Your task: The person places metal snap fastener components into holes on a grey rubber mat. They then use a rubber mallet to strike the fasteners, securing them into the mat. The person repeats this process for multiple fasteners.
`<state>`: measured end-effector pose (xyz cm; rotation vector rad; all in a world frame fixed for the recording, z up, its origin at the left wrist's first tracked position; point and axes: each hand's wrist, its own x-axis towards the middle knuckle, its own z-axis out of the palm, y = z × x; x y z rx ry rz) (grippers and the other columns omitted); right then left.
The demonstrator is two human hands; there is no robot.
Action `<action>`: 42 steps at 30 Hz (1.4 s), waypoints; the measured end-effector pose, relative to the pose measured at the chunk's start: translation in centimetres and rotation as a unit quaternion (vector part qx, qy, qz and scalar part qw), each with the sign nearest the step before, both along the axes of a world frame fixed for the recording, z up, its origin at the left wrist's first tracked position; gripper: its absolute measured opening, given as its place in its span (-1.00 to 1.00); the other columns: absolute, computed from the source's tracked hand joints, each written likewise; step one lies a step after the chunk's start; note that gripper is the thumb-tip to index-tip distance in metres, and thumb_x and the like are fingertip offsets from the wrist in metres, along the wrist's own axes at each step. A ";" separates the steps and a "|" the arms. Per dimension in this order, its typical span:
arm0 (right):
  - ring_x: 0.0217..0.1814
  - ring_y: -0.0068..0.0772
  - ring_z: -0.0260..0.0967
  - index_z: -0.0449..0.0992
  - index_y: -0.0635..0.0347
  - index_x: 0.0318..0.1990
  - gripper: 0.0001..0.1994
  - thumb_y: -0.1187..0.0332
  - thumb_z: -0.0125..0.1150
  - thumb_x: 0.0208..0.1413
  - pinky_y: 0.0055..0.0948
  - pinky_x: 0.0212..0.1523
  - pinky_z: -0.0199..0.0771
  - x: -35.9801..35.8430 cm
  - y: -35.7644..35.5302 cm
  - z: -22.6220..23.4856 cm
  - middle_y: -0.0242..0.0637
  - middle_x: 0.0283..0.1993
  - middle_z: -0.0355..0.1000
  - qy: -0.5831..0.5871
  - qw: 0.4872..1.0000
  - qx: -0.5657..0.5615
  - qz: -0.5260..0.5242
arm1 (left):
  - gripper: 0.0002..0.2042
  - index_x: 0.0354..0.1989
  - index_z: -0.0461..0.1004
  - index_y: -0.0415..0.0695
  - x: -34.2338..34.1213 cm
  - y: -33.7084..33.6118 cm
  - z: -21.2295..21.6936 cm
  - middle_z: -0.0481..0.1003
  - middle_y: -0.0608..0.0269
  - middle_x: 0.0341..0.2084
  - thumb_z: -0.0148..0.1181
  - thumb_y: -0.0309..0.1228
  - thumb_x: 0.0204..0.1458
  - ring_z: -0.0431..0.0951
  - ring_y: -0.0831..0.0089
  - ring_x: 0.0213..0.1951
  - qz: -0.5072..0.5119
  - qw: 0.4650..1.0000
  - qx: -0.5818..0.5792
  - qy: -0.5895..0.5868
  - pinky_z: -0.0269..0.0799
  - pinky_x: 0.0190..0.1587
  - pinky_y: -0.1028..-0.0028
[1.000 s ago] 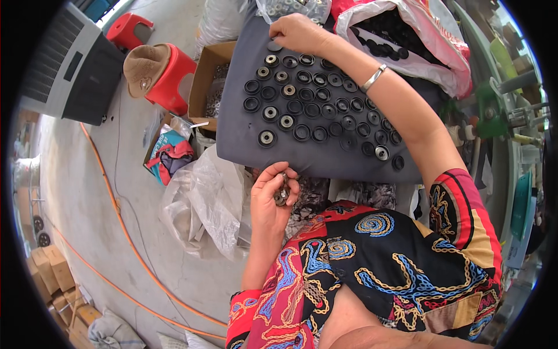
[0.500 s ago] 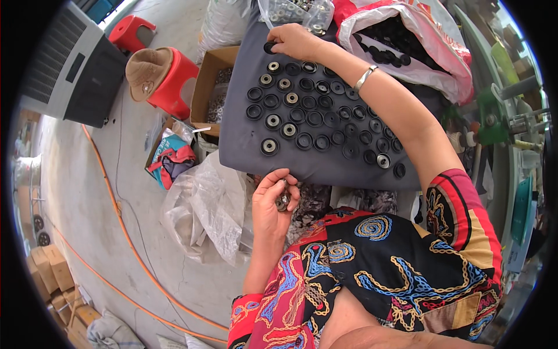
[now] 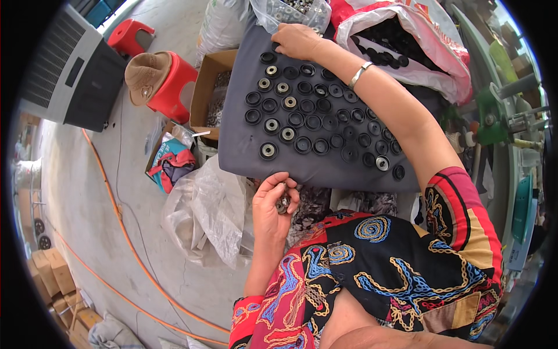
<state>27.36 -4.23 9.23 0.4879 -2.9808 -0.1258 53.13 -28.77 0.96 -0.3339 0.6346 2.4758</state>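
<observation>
Our left grip (image 3: 272, 199) clasps metal pieces (image 3: 283, 203), droppable if loosened; our right grip (image 3: 299, 42), whose closure we cannot tell, could nudge the black cap (image 3: 267, 57) beside it.

Brightly lit, washed pale over the left floor (image 3: 75, 186), glinting on the bracelet (image 3: 360, 74), bent and smeared toward the edges.

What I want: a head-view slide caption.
Left hand gripping round silvery metal parts near a grey cloth surface set with round black discs.
</observation>
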 end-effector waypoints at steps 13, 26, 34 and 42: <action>-0.32 -0.23 0.52 0.55 0.28 -0.16 -0.77 0.37 0.13 0.07 -0.28 -0.28 0.52 -1.9 2.3 -2.0 -0.14 -0.36 0.52 0.056 0.988 -0.143 0.023 | -0.82 -0.12 0.41 -0.28 0.2 -0.1 0.0 0.52 -0.03 -0.30 -0.04 -0.47 0.20 0.47 0.39 -0.54 -0.005 0.999 0.017 0.030 0.24 -0.66 0.58; -0.28 -0.18 0.47 0.57 0.24 -0.23 -0.83 0.44 0.12 0.05 -0.36 -0.21 0.47 2.5 2.0 -0.1 -0.16 -0.37 0.48 0.133 0.966 -0.212 0.065 | -0.71 0.02 0.33 -0.29 0.4 0.4 1.1 0.51 -0.08 -0.25 -0.01 -0.37 0.22 0.46 0.42 -0.55 0.007 0.999 -0.002 0.043 0.22 -0.67 0.59; -0.32 -0.10 0.40 0.54 0.22 -0.32 -0.80 0.26 0.23 0.02 -0.24 -0.30 0.44 19.6 -5.7 2.1 -0.14 -0.39 0.39 -0.157 0.884 -0.350 0.269 | -0.68 -0.11 0.38 -0.20 0.6 1.6 1.9 0.40 0.22 -0.58 0.04 -0.17 0.20 0.34 0.45 -0.71 -0.013 0.995 -0.016 0.099 0.11 -0.74 0.57; -0.23 -0.17 0.38 0.59 0.25 -0.27 -0.81 0.37 0.20 -0.02 -0.32 -0.19 0.39 22.9 -5.7 1.8 -0.17 -0.30 0.39 -0.297 0.844 -0.398 0.200 | -0.57 -0.19 0.36 -0.19 0.9 2.3 1.6 0.25 0.31 -0.71 0.09 0.00 0.12 0.25 0.46 -0.77 -0.097 0.990 0.018 0.105 0.04 -0.77 0.56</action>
